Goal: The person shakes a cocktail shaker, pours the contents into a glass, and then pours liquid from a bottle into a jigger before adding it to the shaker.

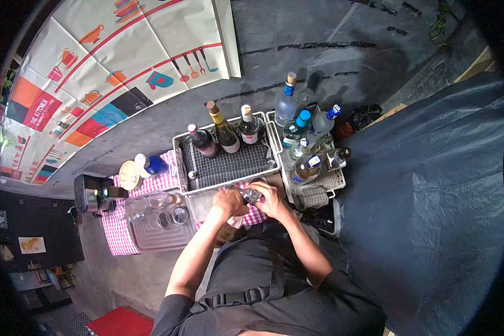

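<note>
My left hand (pixel 228 203) and my right hand (pixel 273 200) meet at the near edge of a white tray (pixel 180 163), and both grip a small clear bottle (pixel 251 195) between them. A pale cloth (pixel 236 222) seems to hang under my left hand. The tray is lined with a black checked cloth and holds three upright wine bottles (pixel 225 132) along its far side. A small capped item (pixel 192 175) stands near its left rim.
A second white tray (pixel 337 180) to the right holds several clear bottles with blue caps. On the red checked tablecloth (pixel 117 235) to the left are a clear tray of glasses (pixel 159 235), a blue bottle (pixel 153 165) and a black appliance (pixel 91 193). A dark tarp (pixel 431 185) covers the right.
</note>
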The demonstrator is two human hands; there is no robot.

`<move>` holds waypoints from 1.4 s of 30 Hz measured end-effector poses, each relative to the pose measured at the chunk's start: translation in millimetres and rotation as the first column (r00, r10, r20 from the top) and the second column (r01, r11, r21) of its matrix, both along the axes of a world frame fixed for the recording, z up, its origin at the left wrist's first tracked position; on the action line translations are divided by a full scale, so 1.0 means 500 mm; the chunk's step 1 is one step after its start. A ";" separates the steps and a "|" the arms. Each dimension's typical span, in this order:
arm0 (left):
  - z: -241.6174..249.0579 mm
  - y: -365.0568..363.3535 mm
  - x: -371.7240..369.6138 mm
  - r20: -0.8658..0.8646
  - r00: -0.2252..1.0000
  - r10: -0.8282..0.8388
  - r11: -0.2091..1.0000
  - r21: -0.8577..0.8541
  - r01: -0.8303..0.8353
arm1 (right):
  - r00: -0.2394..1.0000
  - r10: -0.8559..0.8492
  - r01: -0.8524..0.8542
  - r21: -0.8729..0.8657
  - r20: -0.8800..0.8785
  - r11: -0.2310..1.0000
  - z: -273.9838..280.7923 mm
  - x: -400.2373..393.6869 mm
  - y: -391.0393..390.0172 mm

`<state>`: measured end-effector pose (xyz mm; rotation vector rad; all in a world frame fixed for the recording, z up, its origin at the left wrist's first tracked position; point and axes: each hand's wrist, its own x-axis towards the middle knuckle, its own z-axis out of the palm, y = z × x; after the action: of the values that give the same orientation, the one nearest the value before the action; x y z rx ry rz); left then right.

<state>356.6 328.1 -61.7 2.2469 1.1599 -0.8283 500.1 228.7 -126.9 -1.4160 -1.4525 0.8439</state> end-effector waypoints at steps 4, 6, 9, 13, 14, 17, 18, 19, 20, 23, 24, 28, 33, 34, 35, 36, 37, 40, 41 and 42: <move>-0.005 -0.001 -0.002 -0.017 1.000 0.014 1.000 -0.016 -0.015 | 1.000 0.008 -0.008 -0.007 -0.015 1.000 0.010 0.001 -0.002; -0.006 -0.001 -0.004 -0.002 1.000 0.016 1.000 -0.012 -0.016 | 1.000 0.011 -0.011 -0.009 -0.023 1.000 0.009 -0.001 -0.001; 0.005 -0.002 0.001 -0.018 1.000 0.011 1.000 -0.023 -0.011 | 0.999 0.016 -0.017 -0.018 -0.033 1.000 0.007 0.001 -0.002; 0.015 -0.003 0.005 -0.042 0.999 0.004 0.999 -0.040 -0.006 | 0.999 0.022 -0.023 -0.027 -0.026 0.999 0.011 0.003 -0.005; 0.014 -0.003 0.006 -0.050 0.999 -0.006 0.999 -0.042 0.004 | 0.999 0.022 -0.023 -0.027 -0.026 0.999 0.011 0.003 -0.005; 0.021 -0.008 0.008 -0.036 0.999 -0.010 1.000 -0.015 0.009 | 0.999 0.022 -0.023 -0.019 -0.031 1.000 0.009 0.004 -0.006; 0.016 -0.008 0.007 -0.036 0.999 -0.010 1.000 -0.015 0.010 | 1.000 0.019 -0.020 -0.028 -0.017 0.999 0.008 0.004 -0.006; 0.008 -0.007 0.005 -0.033 0.999 -0.011 1.000 -0.016 0.011 | 1.000 0.016 -0.016 -0.038 -0.004 0.999 0.007 0.003 -0.007; 0.002 -0.006 0.004 -0.029 0.999 -0.012 1.000 -0.017 0.012 | 1.000 0.016 -0.016 -0.037 -0.004 0.999 0.006 0.003 -0.007; 0.012 -0.008 0.006 -0.029 1.000 -0.001 1.000 -0.028 0.000 | 1.000 0.015 -0.015 -0.022 -0.002 1.000 -0.002 0.003 -0.007; 0.011 -0.009 0.005 -0.030 1.000 0.000 1.000 -0.028 0.000 | 1.000 0.015 -0.015 -0.019 -0.003 1.000 -0.003 0.003 -0.007; -0.029 -0.008 -0.003 -0.012 1.000 -0.025 1.000 -0.008 0.024 | 1.000 0.007 -0.007 -0.012 -0.003 1.000 -0.005 0.002 -0.007; -0.031 -0.007 -0.005 -0.016 0.998 -0.064 0.998 0.006 0.064 | 1.000 0.008 -0.008 0.001 -0.008 1.000 0.003 0.003 -0.007; -0.026 -0.006 -0.003 -0.021 0.998 -0.067 0.998 0.002 0.067 | 1.000 0.004 -0.004 0.005 0.003 1.000 0.003 0.003 -0.007; -0.023 -0.006 -0.002 -0.025 0.997 -0.070 0.998 -0.002 0.070 | 1.000 0.003 -0.003 0.004 0.003 1.000 0.003 0.004 -0.007; -0.024 -0.006 -0.002 -0.024 0.997 -0.070 0.998 -0.002 0.070 | 1.000 0.003 -0.003 0.013 0.005 1.000 0.003 0.004 -0.007; -0.024 -0.006 -0.003 -0.018 0.998 -0.058 0.998 -0.009 0.057 | 1.000 0.002 -0.002 0.021 0.007 1.000 0.003 0.004 -0.007; -0.017 -0.006 -0.001 -0.011 0.999 -0.043 0.999 -0.014 0.043 | 1.000 0.005 -0.004 0.008 -0.007 1.000 0.004 0.003 -0.007; -0.014 -0.006 0.000 -0.011 0.999 -0.043 0.999 -0.012 0.043 | 1.000 0.004 -0.004 0.009 -0.007 1.000 0.003 0.003 -0.007; -0.015 -0.006 0.000 -0.011 0.999 -0.043 0.999 -0.012 0.043 | 1.000 0.005 -0.005 0.004 -0.006 1.000 0.003 0.002 -0.006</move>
<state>356.4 325.0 -68.9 2.2676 1.1121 -0.8634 501.3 225.7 -125.4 -1.4061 -1.4530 0.8470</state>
